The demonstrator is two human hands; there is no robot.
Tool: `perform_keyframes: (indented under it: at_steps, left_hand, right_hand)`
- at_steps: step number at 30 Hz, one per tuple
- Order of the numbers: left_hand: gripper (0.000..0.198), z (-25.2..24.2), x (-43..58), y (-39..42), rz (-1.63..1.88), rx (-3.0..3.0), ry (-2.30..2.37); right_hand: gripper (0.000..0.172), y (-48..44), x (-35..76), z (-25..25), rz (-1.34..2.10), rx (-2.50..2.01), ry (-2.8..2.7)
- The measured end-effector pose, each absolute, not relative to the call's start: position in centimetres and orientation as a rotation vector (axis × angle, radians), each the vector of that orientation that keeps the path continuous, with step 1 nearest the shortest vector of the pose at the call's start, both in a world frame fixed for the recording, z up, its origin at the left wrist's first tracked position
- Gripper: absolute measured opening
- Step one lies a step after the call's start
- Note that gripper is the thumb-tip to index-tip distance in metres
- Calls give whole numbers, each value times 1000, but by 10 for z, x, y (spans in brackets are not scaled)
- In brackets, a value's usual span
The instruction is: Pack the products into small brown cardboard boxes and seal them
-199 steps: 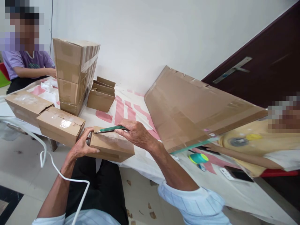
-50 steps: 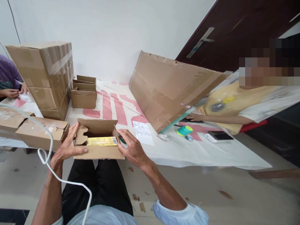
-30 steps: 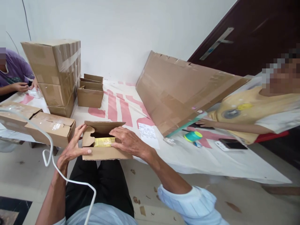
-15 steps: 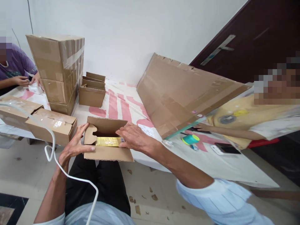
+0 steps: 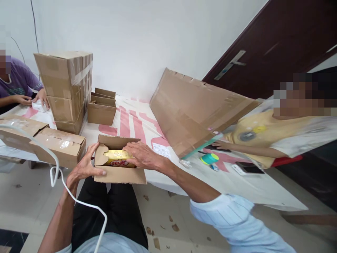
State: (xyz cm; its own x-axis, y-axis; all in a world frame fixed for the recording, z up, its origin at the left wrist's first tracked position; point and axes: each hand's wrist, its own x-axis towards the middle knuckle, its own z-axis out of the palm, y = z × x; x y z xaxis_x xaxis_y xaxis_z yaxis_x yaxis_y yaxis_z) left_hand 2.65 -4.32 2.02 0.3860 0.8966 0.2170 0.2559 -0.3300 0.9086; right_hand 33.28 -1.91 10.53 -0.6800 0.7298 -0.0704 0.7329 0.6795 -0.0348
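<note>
Right hand (image 5: 142,156): fingers and thumb pinched right end of pack (image 5: 116,158). Left hand (image 5: 85,168): thumb and fingers spread, clasped left end of carton (image 5: 119,175). Pack sat inside open carton, at table (image 5: 170,183) edge. Firm left clasp, light pinch likely worked best.

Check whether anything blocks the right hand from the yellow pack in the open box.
Nothing visible does: the right hand is over the right end of the open box, against the yellow pack. The near flap is folded outward, and the left hand holds the left end, out of the way.
</note>
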Motion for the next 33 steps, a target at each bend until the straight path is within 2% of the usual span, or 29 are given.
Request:
perform_keyframes:
  at_steps: [4, 8, 11, 14, 18, 20, 23, 26, 30, 33]
  left_hand:
    - [131, 21, 30, -29, 1033, 1782, 1075]
    - [124, 16, 34, 1, 1144, 1784, 1201]
    - [108, 12, 37, 27, 1235, 1795, 1298]
    - [93, 11, 42, 44, 1313, 1829, 1436]
    - [58, 18, 52, 39, 1364, 2026, 1526]
    - [48, 23, 59, 28, 1325, 2201, 1478]
    - [49, 28, 67, 14, 1126, 2434, 1398]
    - [37, 33, 72, 16, 966, 2428, 1529]
    - [37, 46, 76, 39, 941, 2313, 1725]
    - [44, 58, 77, 50, 938, 2310, 1747]
  right_hand:
    - [39, -14, 351, 119, -372, 1399, 3132]
    - [41, -1, 375, 139, -409, 1697, 3412]
    - [47, 5, 391, 156, -490, 1917, 3520]
    - [54, 1, 397, 163, -739, 1975, 3554]
    - [52, -14, 391, 152, -1018, 2010, 3489]
    - [51, -22, 385, 141, -1087, 2049, 3459]
    - [51, -27, 379, 127, -1220, 2078, 3433]
    - [50, -28, 377, 118, -1398, 2094, 3379]
    - [50, -27, 374, 112, -1515, 2118, 3326]
    - [50, -27, 372, 107, -1593, 2150, 3302]
